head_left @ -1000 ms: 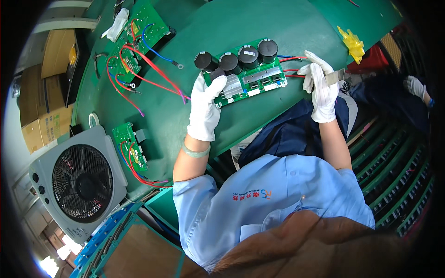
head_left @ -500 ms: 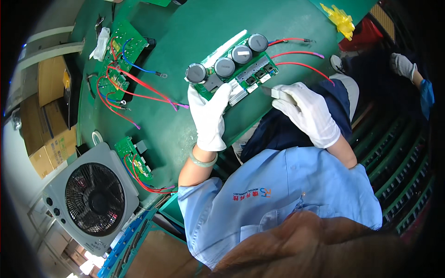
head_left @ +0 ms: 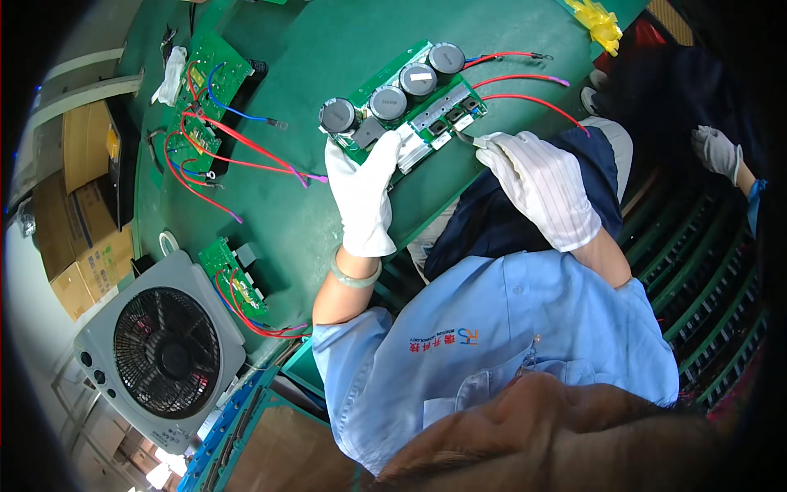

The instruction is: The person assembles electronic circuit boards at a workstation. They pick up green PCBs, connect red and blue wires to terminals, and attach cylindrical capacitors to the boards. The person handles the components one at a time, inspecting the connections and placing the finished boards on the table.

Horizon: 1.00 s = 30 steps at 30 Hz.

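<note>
My gloved left hand (head_left: 363, 197) grips the near left end of a green circuit board (head_left: 393, 75), its thumb lying over the silver heatsink. Large round black capacitors (head_left: 388, 102) stand in a row along the board, and red wires (head_left: 525, 97) trail from its right end. In my gloved right hand (head_left: 537, 184), the fingers are closed on a slim metal tool (head_left: 468, 139), whose exact kind is unclear. Its tip is at the small black parts along the board's near edge; whether it touches them I cannot tell.
Another wired circuit board (head_left: 215, 82) lies at the far left of the green table (head_left: 303, 49). A smaller board (head_left: 234, 275) sits near a grey box fan (head_left: 168, 353). Yellow crumpled material (head_left: 597, 26) is at the far right. Another person's gloved hand (head_left: 717, 154) shows at the right.
My right hand has brought the tool's tip left and up against or over the board's near edge. The whole scene has shifted slightly up and left; my left hand keeps its grip.
</note>
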{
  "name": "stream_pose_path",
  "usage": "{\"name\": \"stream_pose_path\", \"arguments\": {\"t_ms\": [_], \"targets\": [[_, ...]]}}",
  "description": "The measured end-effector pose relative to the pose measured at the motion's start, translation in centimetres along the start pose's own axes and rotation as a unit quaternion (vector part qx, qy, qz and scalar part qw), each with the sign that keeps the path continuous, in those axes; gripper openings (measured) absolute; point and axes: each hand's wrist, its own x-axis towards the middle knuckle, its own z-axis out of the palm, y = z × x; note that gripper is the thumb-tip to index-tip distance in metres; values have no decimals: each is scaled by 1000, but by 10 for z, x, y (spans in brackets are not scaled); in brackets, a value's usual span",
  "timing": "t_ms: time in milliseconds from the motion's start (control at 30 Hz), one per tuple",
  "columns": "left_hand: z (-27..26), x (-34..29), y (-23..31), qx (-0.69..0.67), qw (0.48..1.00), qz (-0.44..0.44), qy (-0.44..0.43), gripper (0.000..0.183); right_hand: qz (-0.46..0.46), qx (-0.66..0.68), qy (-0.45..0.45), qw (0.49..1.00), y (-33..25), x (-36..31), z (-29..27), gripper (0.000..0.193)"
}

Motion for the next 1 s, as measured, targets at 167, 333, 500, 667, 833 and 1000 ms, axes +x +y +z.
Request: {"name": "stream_pose_path", "arguments": {"t_ms": [167, 333, 500, 667, 833, 1000], "targets": [[0, -2, 0, -3, 1000, -12, 5, 61, -14, -6, 22, 1000, 0, -1, 2, 16], [-7, 3, -8, -9, 1000, -23, 2, 63, 4, -27, 11, 1000, -6, 3, -3, 17], [-7, 2, -8, 29, 1000, 12, -4, 59, -15, -8, -60, 998, -2, 0, -17, 18], [-3, 2, -7, 20, 999, 1, 31, 67, -16, 5, -24, 1000, 1, 1, -25, 20], [-7, 5, -12, 28, 998, 0, 60, 76, -5, -24, -10, 1000, -3, 7, -15, 22], [-3, 2, -6, 17, 999, -10, 48, 71, 0, -19, -5, 1000, -5, 6, -12, 21]]}}
